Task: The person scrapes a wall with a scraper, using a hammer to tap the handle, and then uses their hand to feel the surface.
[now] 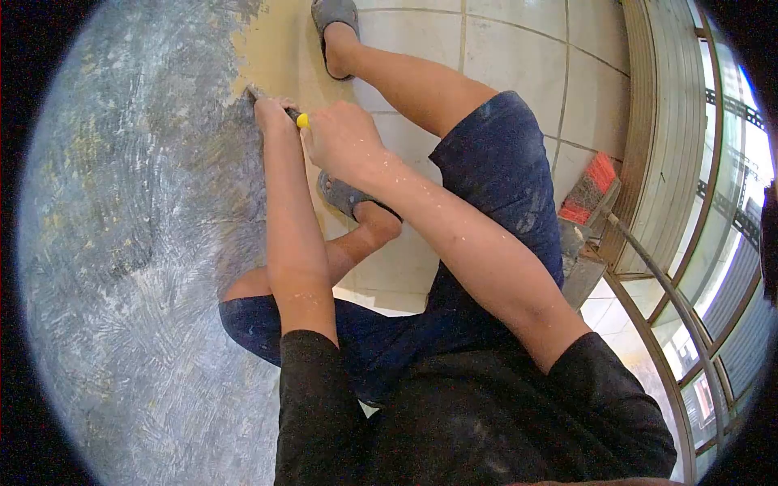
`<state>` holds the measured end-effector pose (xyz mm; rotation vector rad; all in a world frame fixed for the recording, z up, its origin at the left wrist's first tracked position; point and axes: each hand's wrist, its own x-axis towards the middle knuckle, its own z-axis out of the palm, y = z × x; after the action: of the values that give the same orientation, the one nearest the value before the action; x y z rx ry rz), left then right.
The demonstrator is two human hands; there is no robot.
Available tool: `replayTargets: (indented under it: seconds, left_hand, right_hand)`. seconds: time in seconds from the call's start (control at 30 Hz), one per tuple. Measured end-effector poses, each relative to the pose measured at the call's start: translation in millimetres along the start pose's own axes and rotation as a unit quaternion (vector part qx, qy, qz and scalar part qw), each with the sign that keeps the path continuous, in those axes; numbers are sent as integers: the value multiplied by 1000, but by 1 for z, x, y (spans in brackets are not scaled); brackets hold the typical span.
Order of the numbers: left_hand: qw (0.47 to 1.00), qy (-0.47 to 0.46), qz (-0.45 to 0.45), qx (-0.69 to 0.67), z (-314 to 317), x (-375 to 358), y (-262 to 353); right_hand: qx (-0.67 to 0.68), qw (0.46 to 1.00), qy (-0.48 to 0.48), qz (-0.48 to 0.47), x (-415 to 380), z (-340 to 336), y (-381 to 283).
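A scraper with a black and yellow handle (pixel 302 121) is in my hands, its small dark tip against the wall. My left hand (pixel 274 113) is closed round the tool near its tip. Behind the yellow handle end, my right hand (pixel 344 141) is closed and presses on it; its fingers are partly hidden. The wall (pixel 146 202) is mottled grey and rough, with scratch marks all over. Yellow-beige paint (pixel 279 49) covers its upper part, with a ragged edge beside the tip. Pale flakes stick to my right forearm.
My feet, in grey clogs (pixel 336 12), rest on the pale tiled floor (pixel 510 65). To the right, a broom with red bristles (pixel 590 190) leans near a dustpan-like grey object (pixel 580 277). A ribbed metal frame and glass panes (pixel 729 267) line the right side.
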<state>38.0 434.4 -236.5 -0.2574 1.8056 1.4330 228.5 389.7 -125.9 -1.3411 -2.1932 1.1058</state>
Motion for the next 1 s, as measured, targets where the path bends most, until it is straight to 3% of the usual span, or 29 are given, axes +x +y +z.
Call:
replayTargets:
  seconds: [0.13,0.2,0.3,0.37,0.47,0.57,0.67,0.7,0.77,0.8,0.9,1.0]
  left_hand:
    - [995,-23,-22,-90,-25,-5,5]
    - [996,-56,-18,-68,-25,-2,4]
    - [999,-5,5,-36,7,0,-7]
    - [997,-32,-27,-71,10,12,-10]
    - [995,-70,0,-72,5,24,-16]
    - [998,-12,52,14,-6,-3,-5]
    - [981,-98,-73,-152,-36,-16,15]
    - [981,-96,-73,-153,-31,-21,18]
    - [998,-55,35,-8,-24,-26,15]
    - [997,-65,-13,-45,-20,3,11]
    - [1000,-14,-3,-18,12,7,3]
    - [1000,-4,13,13,15,-20,13]
  right_hand:
    - [-2,999,-36,-9,-12,-10,-13]
    - [-6,1000,-30,7,-11,-10,-14]
    - [-9,1000,-11,22,9,3,3]
    - [-6,999,-9,31,15,2,16]
    - [5,999,-12,38,9,6,13]
    - [7,1000,-18,22,0,-6,-1]
    - [9,999,-31,2,-17,-22,-22]
    - [8,999,-37,-5,-19,-24,-26]
    - [5,1000,-27,-9,-10,-19,-24]
    - [0,1000,-13,-9,-4,-15,-20]
    - [5,999,39,7,13,2,2]
    - [5,1000,-13,14,8,1,-3]
